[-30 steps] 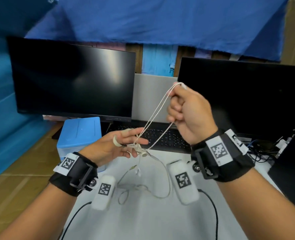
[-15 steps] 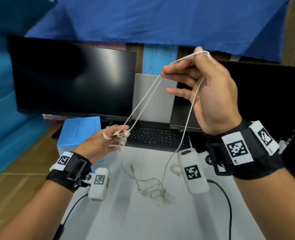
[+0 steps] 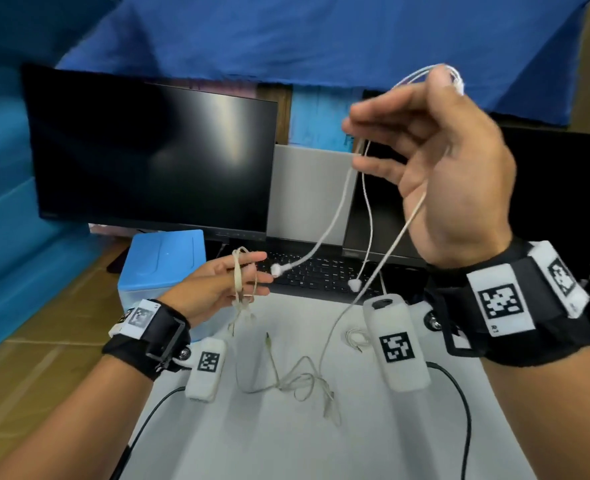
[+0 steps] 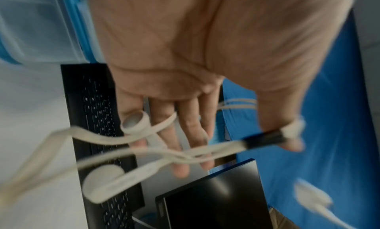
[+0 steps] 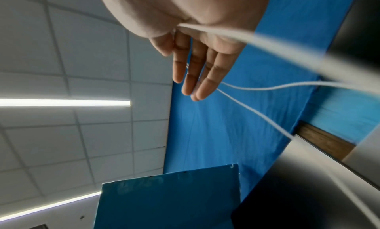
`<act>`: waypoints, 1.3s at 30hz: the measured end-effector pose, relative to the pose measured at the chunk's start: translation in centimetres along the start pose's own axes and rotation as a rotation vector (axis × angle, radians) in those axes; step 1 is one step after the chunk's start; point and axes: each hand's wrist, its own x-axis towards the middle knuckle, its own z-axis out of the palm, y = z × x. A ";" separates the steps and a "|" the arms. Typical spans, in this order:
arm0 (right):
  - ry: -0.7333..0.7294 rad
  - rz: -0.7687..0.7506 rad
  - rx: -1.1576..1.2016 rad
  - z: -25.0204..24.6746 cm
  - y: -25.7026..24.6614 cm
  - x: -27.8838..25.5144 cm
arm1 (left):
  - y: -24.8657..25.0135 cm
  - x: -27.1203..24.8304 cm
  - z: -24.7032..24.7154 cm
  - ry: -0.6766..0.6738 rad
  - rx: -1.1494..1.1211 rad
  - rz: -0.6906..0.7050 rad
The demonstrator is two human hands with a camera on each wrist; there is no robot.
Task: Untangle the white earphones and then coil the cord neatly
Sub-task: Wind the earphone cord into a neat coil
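Right grip (image 3: 435, 174) raised high at right, fingers loosely spread, cord (image 3: 335, 216) draped over the index finger near the tip and running down across the palm; no clear pinch seen, so fingers apart. Same in the right wrist view: fingers (image 5: 197, 73) straight, cord strands passing over the palm and away to the right. Left grip (image 3: 217, 289) low at left, palm up, fingers straight and apart, cord loops wound round the index finger (image 3: 238, 268) and hanging below. Left wrist view blurred: loops and one earbud (image 4: 102, 182) lying across the straight fingers, dark plug-like piece near the thumb (image 4: 285, 131).

Two earbuds hanging free from the right grip: one (image 3: 277, 269) just beside the left fingertips, the other (image 3: 355, 285) lower right, over the keyboard (image 3: 307, 271). Rest of the cord dropping to the desk (image 3: 286, 445), lying in a loose tangle (image 3: 304, 379) between the two wrists, plug (image 3: 268, 336) pointing far. Small separate coil of wire (image 3: 355, 337) on the desk beside the right wrist camera.

Far side: two dark monitors (image 3: 155, 157), blue box (image 3: 165, 261) at left, blue cloth (image 3: 286, 36) above.
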 end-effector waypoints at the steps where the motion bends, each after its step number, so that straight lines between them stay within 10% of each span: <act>1: -0.018 -0.011 -0.004 -0.1 -0.4 -0.3 | 0.2 0.1 0.1 0.093 0.006 -0.020; 5: -0.124 0.027 -0.063 -0.2 -1.3 -2.1 | 0.8 0.2 0.2 0.246 0.124 -0.091; 17: -0.831 0.624 -0.586 -1.8 5.1 -9.0 | 3.0 -1.2 2.4 0.119 0.490 0.053; 26: -0.676 0.719 -0.813 -4.0 13.5 -7.5 | 3.2 -1.1 2.3 0.170 0.556 0.166; 33: -0.773 0.789 -0.862 -3.4 16.6 -9.6 | 2.1 -0.8 1.1 0.185 0.833 -0.098; 39: -0.952 0.818 -1.194 -1.5 18.3 -11.4 | 1.0 -0.3 2.7 0.074 0.876 0.009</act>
